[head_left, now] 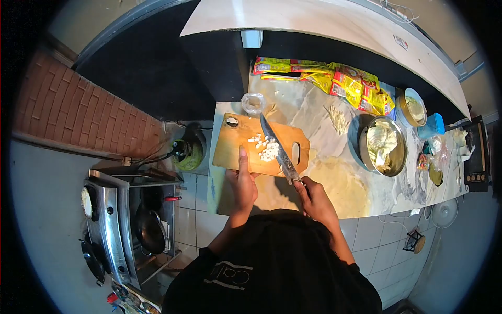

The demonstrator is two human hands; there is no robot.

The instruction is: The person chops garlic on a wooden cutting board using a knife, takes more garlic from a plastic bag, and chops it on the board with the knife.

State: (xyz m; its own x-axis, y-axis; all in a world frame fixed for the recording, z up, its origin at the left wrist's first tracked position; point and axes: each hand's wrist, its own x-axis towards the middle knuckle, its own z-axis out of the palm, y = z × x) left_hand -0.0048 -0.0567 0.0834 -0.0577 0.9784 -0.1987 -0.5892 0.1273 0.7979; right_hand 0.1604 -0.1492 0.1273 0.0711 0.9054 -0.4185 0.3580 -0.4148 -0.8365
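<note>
A wooden cutting board (230, 146) with a handle slot lies in front of me, with small chopped white pieces (269, 152) gathered near its middle. My left hand (243, 184) grips the board's near edge, thumb on top and the other fingers mostly hidden below. In my right hand (316, 199) is a large kitchen knife (276, 142), held by its handle. Its blade slants across the board, just right of the white pieces. Whether the board rests fully on the counter, I cannot tell.
Shredded pale strips (337, 120) lie on the marble-patterned counter (340, 183). At right stand a metal bowl (400, 152) of cabbage-like leaves and another bowl (414, 107). Yellow packets (348, 83) line the back; a clear plastic bag (253, 103) sits behind the board. A stove (110, 225) stands left.
</note>
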